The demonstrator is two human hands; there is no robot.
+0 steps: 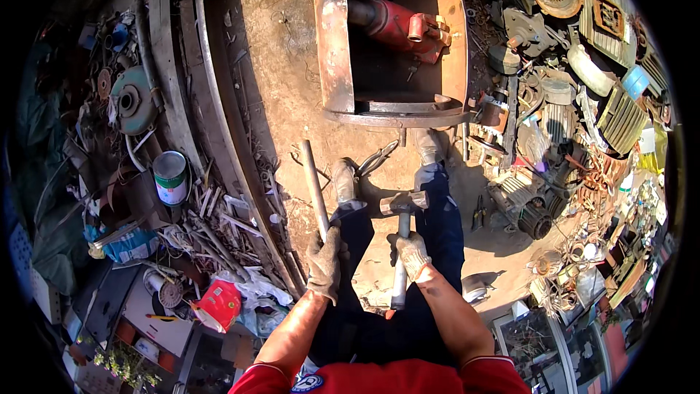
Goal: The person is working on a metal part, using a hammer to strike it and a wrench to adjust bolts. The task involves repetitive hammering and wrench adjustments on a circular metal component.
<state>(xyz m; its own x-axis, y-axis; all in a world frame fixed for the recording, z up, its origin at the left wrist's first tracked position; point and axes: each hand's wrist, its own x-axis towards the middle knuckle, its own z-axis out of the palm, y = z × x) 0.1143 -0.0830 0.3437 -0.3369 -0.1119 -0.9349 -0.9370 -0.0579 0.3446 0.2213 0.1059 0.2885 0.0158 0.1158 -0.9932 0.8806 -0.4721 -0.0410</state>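
Observation:
My gloved left hand is closed round a long metal bar that points up and away from me. My gloved right hand grips the pipe handle of a hammer, its head at the top, crosswise over my right leg. Beyond my feet stands a steel frame with a curved plate at its near end. Inside it lies a red cylinder fitting. Metal tongs lie on the concrete between my shoes.
Motors and scrap parts are heaped along the right, with small pliers on the ground nearby. Long planks or rails run down the left, beside a paint can, pipes, a red bag and other clutter.

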